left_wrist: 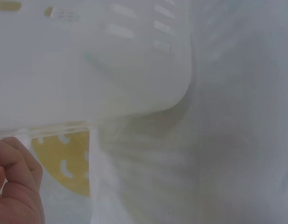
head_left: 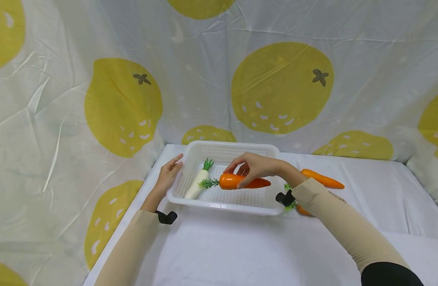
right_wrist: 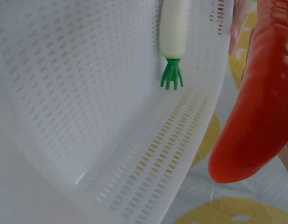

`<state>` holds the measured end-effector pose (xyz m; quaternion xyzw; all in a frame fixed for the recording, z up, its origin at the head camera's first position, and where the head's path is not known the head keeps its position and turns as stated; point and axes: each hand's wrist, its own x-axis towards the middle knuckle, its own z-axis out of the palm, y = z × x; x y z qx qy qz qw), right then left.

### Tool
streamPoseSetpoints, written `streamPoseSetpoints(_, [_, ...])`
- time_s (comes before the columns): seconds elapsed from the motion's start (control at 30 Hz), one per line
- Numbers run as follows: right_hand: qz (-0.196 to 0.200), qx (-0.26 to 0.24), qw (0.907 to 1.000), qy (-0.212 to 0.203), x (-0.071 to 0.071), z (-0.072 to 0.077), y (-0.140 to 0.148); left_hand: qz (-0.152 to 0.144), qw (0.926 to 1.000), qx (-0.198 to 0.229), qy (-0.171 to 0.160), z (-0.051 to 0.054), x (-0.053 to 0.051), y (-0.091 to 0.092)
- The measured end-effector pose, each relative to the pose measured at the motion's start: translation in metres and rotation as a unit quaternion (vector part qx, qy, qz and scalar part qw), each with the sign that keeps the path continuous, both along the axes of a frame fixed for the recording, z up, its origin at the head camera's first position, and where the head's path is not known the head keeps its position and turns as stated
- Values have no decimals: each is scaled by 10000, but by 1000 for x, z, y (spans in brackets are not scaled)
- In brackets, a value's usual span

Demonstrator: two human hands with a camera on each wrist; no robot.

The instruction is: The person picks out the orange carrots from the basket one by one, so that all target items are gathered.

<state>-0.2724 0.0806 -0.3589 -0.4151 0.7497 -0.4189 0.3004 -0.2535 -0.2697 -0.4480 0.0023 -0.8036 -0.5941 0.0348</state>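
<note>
My right hand (head_left: 259, 165) pinches an orange carrot (head_left: 227, 181) between thumb and fingers, above a white basket (head_left: 222, 206). The carrot lies nearly level, its green leafy top pointing left and its tip right. In the right wrist view the carrot (right_wrist: 260, 107) looms large at the right edge. A white radish (head_left: 196, 184) with a green top rests inside the basket at its left. My left hand (head_left: 167, 174) is at the basket's left end, fingers fairly straight and against the outer side near the rim. In the left wrist view its fingers (left_wrist: 16, 163) show beside the rim.
Right of the basket on the white table (head_left: 222, 250) lies another carrot (head_left: 322, 178). One more carrot (head_left: 304, 210) is partly hidden under the right forearm. A lemon-patterned cloth (head_left: 197, 91) hangs behind and at the left of the table.
</note>
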Motion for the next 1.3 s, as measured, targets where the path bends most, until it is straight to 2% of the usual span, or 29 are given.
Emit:
streamPoseSetpoints(0.07, [-12,-97,9999,85,5,2,9,15,10000,-31,78,-8,-4,-3])
streamPoseSetpoints(0.23, [1,-414,9989,227,16,6,34,-6,9997,-125,207,-8,-3,-2])
streamPoseSetpoints(0.37, [-59,-560,9980,302,26,4,57,37,9998,-144,95,-7,-4,-3])
streamPoseSetpoints(0.47, [-151,-620,9975,312,33,3,76,52,9999,-94,-5,-3,-3,-3])
streamPoseSetpoints(0.6, [-334,-585,9973,283,42,-1,100,-11,10000,-97,-11,13,5,3])
streamPoseSetpoints(0.73, [-607,-325,9974,202,51,-9,123,-57,9998,-166,-19,25,13,9])
streamPoseSetpoints(0.83, [-713,-230,9972,76,60,-15,138,-66,9999,-106,-57,26,15,11])
streamPoseSetpoints(1.07, [-282,-792,9961,252,73,-38,171,-76,10000,-7,-15,24,14,11])
streamPoseSetpoints(1.3, [-345,-871,9956,81,85,-64,196,-53,10000,-58,-1,24,15,10])
